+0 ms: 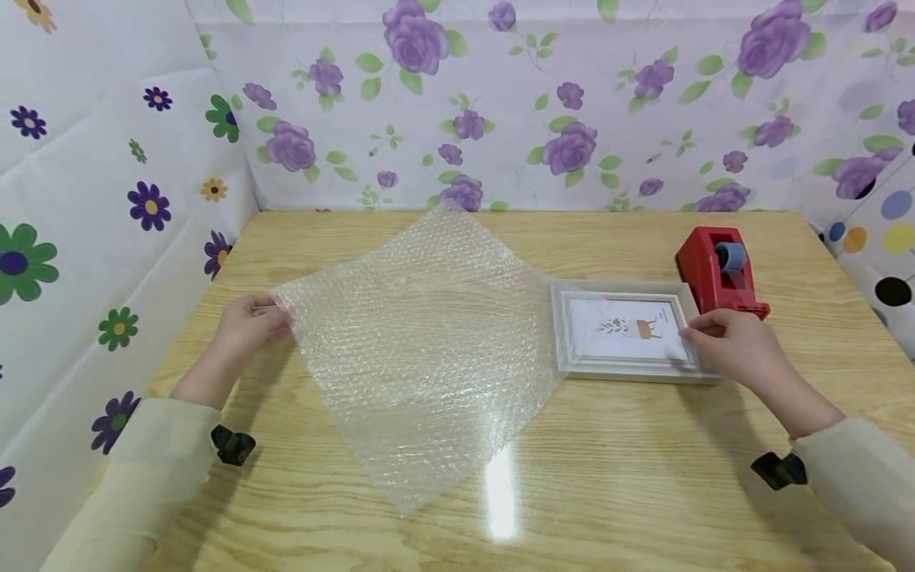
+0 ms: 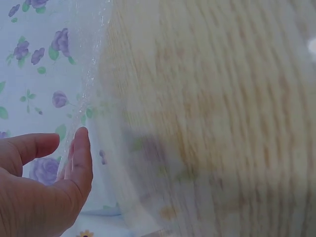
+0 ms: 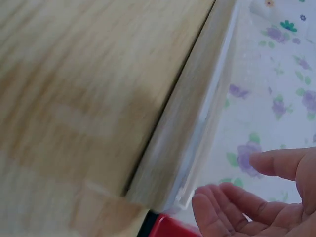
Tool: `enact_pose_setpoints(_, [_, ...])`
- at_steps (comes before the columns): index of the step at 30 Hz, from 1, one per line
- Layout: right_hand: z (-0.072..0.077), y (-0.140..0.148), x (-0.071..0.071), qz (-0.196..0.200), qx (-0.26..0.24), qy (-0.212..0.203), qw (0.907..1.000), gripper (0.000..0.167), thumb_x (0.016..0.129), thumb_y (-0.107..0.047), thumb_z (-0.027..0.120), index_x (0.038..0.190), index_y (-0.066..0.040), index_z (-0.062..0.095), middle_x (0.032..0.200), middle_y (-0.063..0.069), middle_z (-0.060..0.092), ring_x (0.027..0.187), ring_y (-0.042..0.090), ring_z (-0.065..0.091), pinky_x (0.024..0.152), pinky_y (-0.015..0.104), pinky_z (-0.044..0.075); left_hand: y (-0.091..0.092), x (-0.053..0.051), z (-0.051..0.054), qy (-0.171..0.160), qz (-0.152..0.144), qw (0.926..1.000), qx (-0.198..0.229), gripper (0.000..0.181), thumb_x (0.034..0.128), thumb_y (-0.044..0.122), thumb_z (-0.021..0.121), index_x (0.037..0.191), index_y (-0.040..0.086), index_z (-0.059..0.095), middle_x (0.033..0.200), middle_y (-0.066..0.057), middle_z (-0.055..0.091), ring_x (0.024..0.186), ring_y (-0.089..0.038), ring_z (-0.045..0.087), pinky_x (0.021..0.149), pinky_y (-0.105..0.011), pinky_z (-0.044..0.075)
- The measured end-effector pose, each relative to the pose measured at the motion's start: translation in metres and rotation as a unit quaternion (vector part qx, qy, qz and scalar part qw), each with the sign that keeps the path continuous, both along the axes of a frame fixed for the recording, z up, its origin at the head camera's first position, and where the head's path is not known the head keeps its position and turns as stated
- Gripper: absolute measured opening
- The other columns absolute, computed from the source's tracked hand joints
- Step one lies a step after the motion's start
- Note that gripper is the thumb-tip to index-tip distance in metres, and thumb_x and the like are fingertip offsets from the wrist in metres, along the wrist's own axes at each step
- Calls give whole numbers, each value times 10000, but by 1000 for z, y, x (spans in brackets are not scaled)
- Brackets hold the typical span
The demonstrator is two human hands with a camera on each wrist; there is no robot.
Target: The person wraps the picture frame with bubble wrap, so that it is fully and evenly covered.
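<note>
A clear sheet of bubble wrap (image 1: 429,334) spreads over the table like a diamond. At its left corner, my left hand (image 1: 253,322) holds the wrap, whose edge (image 2: 89,74) runs between thumb and fingers in the left wrist view. The wrap's right corner overlaps the left part of a pale picture frame (image 1: 632,371), which lies flat with a printed card in it. My right hand (image 1: 736,342) is over the frame's right end. In the right wrist view, thumb and fingers stand apart beside the frame's edge (image 3: 182,113), with nothing visible between them.
A red tape dispenser (image 1: 704,266) with a blue roll stands behind the frame's right end, close to my right hand. Flower-printed cloth (image 1: 500,103) rises behind the wooden table (image 1: 608,477) and at both sides. Light glares off the tabletop near the wrap's front edge.
</note>
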State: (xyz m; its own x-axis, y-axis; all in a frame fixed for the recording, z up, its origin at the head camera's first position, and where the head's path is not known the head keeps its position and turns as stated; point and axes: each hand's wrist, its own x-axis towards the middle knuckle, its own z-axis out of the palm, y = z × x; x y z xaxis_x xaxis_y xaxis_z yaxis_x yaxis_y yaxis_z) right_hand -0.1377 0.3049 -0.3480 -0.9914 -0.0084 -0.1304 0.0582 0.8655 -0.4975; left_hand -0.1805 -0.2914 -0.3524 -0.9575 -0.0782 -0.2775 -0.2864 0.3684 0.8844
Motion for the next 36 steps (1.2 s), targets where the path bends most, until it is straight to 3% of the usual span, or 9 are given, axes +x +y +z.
enact_pose_setpoints(5, [-6,9,4,-153,70,-145,9998,503,942,-329,565,1147,129,540,1059,331,580,893,391,547,645,355,539,-1,3,-1,-123,-218,9996,-137,572,974,154,498,1393,-151,256,1013,20,540,795,65,589,857,-169,527])
enact_pose_setpoints(11, [-14,21,4,-322,98,-409,9986,476,938,-312,554,1089,138,518,962,287,575,827,342,522,602,273,477,-3,2,-6,11,-318,9994,-129,418,983,137,493,1281,-128,368,966,52,542,810,52,591,860,-189,535])
enact_pose_setpoints(17, [-22,30,2,-192,125,-906,9956,627,924,-418,557,1104,181,506,907,240,580,791,308,516,590,263,444,-6,2,-11,10,-312,9995,86,330,985,127,496,1224,-82,406,941,78,536,826,42,581,846,-170,535])
enact_pose_setpoints(25, [-26,28,0,-74,107,-779,9969,378,919,-235,574,1001,132,531,778,142,549,723,243,494,560,264,404,-8,1,-11,58,-263,9993,242,239,978,94,496,1167,-38,434,922,94,541,825,34,577,837,-160,534])
enact_pose_setpoints(36, [-12,24,-3,-55,-34,-883,9961,333,960,-171,465,1038,152,443,838,189,506,766,276,482,574,269,407,-6,2,-13,34,-252,9996,91,423,985,115,489,1292,-140,348,961,56,522,824,49,570,836,-150,530])
